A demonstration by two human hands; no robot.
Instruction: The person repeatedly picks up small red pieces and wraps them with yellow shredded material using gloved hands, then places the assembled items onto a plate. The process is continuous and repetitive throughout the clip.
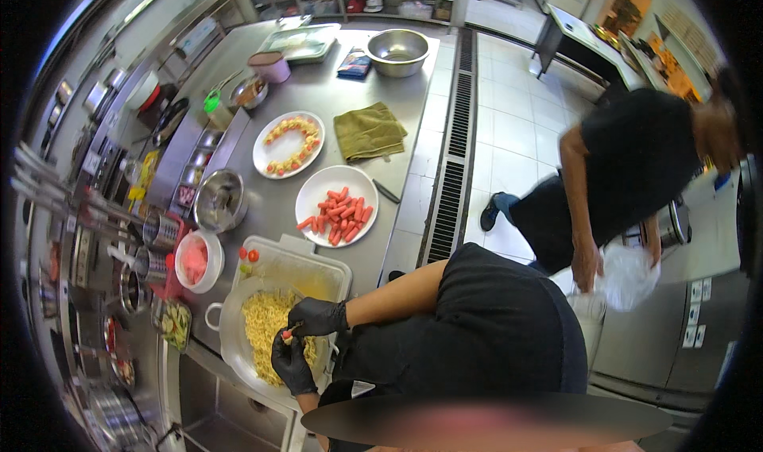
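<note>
Both my hands wear black gloves and meet above a large light-coloured pot [230,345] of yellow noodles [266,333]. My left hand [292,366], the lower one, is closed on a small sausage piece [287,336] with a red-pink end and what look like noodles around it. My right hand [319,317] comes in from above, its fingers pinched at the same piece. Beyond the pot, a white plate [306,196] holds a pile of red-pink sausage pieces [343,215]. An oval white plate [262,156] carries a ring of noodle-wrapped pieces [300,126].
A pale plastic tub [338,271] with small tomatoes [253,255] adjoins the pot. Nearby are a white bowl [216,269], a steel bowl [220,200], an olive cloth [369,130] and a dark-handled knife [387,191]. Another person [636,166] holds a clear plastic bag [628,277] at right.
</note>
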